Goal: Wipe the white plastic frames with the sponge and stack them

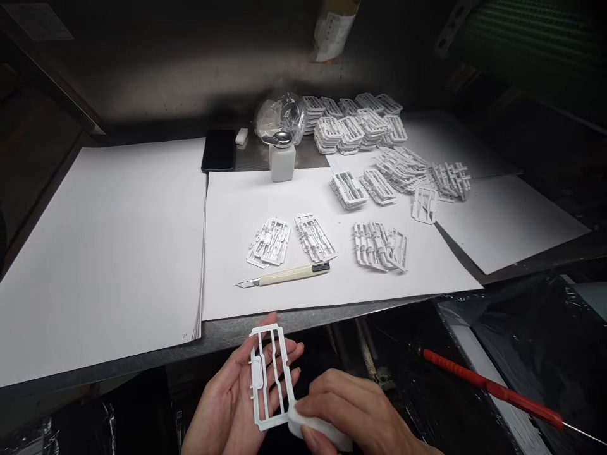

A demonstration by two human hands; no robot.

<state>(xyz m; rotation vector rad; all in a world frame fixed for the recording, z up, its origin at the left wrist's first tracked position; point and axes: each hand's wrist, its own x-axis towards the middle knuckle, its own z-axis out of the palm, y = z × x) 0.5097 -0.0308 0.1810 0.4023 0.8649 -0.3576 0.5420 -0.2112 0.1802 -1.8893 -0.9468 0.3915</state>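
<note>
A white plastic frame with thin inner bars and small tabs on its left side rests in my left hand, below the table's front edge. The fingers of that hand curl behind the frame, and its long side is tilted slightly. My right hand pinches a folded white wad, which looks like cloth or tissue. The wad touches the frame's lower right corner. On the white paper above my hands lies a craft knife with a cream handle, its blade pointing left.
Loose frames and more frames lie on the paper; stacked frames stand behind. A pump bottle, black phone and clear plastic bag sit at the back. A red-handled tool lies at right.
</note>
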